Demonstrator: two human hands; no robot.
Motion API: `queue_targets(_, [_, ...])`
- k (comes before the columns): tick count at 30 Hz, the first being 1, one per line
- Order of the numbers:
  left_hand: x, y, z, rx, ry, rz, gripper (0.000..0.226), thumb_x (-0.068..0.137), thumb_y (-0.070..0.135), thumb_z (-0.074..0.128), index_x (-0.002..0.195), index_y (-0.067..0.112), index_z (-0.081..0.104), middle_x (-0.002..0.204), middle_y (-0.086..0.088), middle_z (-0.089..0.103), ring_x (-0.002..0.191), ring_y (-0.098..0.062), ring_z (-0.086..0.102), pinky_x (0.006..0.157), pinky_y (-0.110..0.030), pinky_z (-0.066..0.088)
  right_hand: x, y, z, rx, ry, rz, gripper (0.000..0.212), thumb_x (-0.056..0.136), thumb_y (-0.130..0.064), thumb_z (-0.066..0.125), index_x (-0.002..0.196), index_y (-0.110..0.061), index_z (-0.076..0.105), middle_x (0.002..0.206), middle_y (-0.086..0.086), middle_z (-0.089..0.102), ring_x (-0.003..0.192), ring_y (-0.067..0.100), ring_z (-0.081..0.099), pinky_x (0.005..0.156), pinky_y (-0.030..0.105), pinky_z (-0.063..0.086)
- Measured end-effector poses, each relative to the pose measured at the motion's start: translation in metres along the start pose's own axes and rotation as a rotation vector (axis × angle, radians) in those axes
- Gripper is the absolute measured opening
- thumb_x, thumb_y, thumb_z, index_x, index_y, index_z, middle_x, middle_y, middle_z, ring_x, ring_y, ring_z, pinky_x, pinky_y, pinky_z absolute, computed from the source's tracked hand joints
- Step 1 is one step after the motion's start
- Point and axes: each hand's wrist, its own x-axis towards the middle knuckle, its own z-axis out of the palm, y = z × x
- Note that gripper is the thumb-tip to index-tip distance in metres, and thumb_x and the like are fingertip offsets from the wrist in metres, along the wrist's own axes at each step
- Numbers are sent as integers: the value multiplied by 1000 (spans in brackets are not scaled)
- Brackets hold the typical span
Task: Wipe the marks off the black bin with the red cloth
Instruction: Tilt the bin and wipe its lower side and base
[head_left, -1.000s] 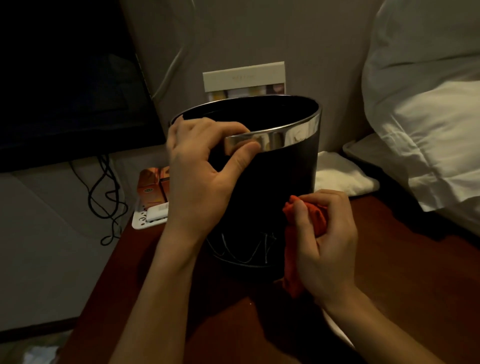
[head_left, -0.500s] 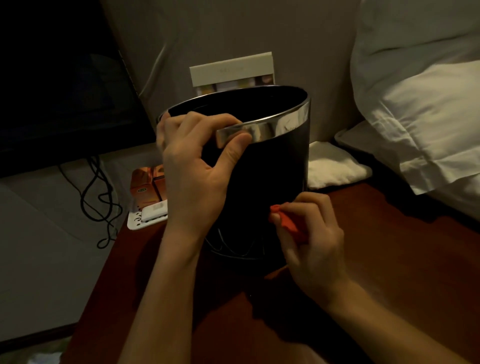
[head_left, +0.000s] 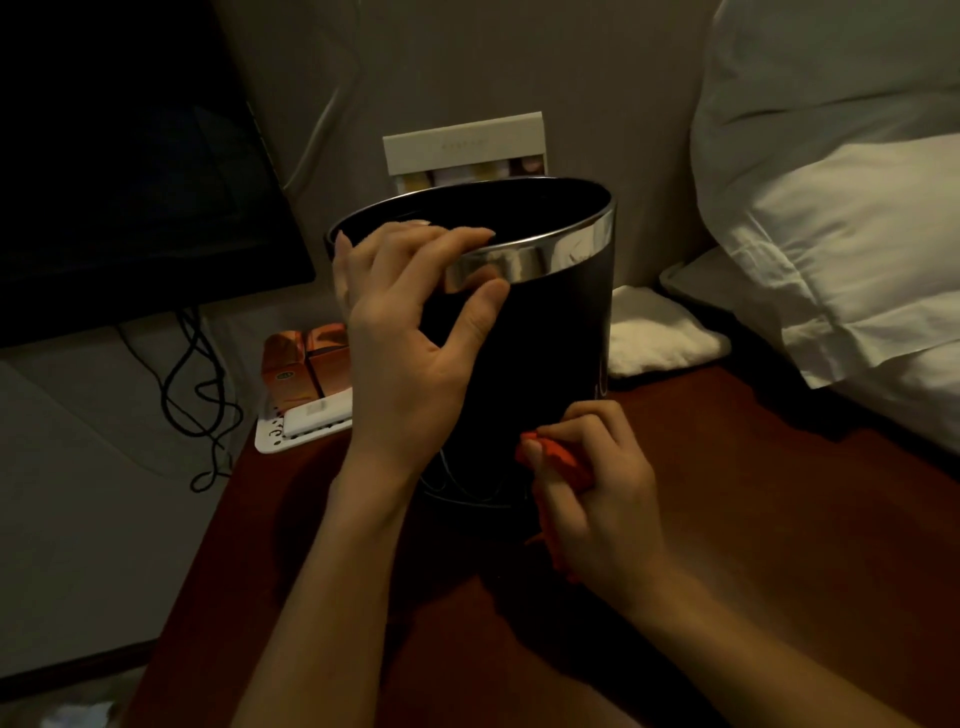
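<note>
A black bin (head_left: 550, 353) with a shiny metal rim stands upright on the dark red-brown table (head_left: 779, 519). My left hand (head_left: 405, 353) grips the near rim, fingers hooked over the top and thumb against the outer band. Low on the bin's front wall my right hand (head_left: 597, 488) holds the bunched red cloth (head_left: 558, 460) and presses it against the bin. Pale scribbled marks (head_left: 467, 480) show near the bin's base, left of the cloth. Part of the cloth hangs down under my right palm.
A dark screen (head_left: 130, 171) and hanging cables (head_left: 202, 395) are at the left. A white tray with orange packets (head_left: 306, 374) sits behind the bin on the left. A folded white towel (head_left: 660, 338) and pillows (head_left: 841, 208) lie to the right, a card (head_left: 467, 145) behind.
My right hand has moved the red cloth lower and a little leftward across the bin's front. My left hand has kept its grip on the rim.
</note>
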Motion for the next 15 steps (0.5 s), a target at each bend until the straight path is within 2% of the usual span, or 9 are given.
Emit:
queue_targets(2, [-9, 3, -9, -41, -46, -21, 37, 92, 26, 65, 128, 19, 59, 127, 17, 48, 133, -7, 38, 114, -53, 27, 0, -11, -7, 142, 11, 182, 12, 95, -26, 66, 90, -16, 64, 96, -6, 56, 83, 10, 61, 67, 20, 48])
queue_targets(4, [-29, 10, -20, -86, -42, -63, 38, 92, 23, 65, 128, 16, 58, 134, 6, 50, 133, -13, 42, 111, -42, 37, 3, -25, -15, 432, 55, 427, 18, 95, -28, 62, 94, -11, 64, 89, 1, 67, 72, 12, 67, 60, 22, 52])
queue_targets(6, [-58, 19, -28, -82, -40, -105, 32, 91, 24, 66, 122, 17, 62, 127, 1, 55, 124, -13, 50, 103, -26, 42, 3, -33, -21, 726, 93, 627, 21, 100, -22, 56, 98, -3, 63, 85, 6, 73, 67, 13, 68, 56, 22, 53])
queue_targets(10, [-113, 37, -27, -177, -199, -328, 34, 86, 39, 65, 118, 28, 62, 118, 13, 56, 111, -8, 58, 93, -24, 48, -7, -41, -26, 885, 71, 705, 27, 91, -30, 56, 101, -9, 69, 106, 16, 73, 96, 24, 70, 83, 35, 52])
queue_targets(13, [-131, 42, -18, -189, -352, -473, 56, 81, 52, 64, 134, 38, 49, 127, 23, 49, 117, 4, 52, 98, -22, 46, -17, -50, -26, 919, 7, 738, 25, 88, -30, 60, 102, -14, 72, 109, 17, 72, 98, 28, 71, 82, 39, 53])
queue_targets(15, [-136, 42, -12, -182, -484, -496, 75, 79, 54, 67, 145, 44, 32, 136, 28, 40, 124, 12, 42, 104, -18, 40, -19, -53, -27, 963, 25, 792, 22, 84, -25, 65, 101, -15, 73, 109, 16, 74, 98, 27, 72, 79, 37, 55])
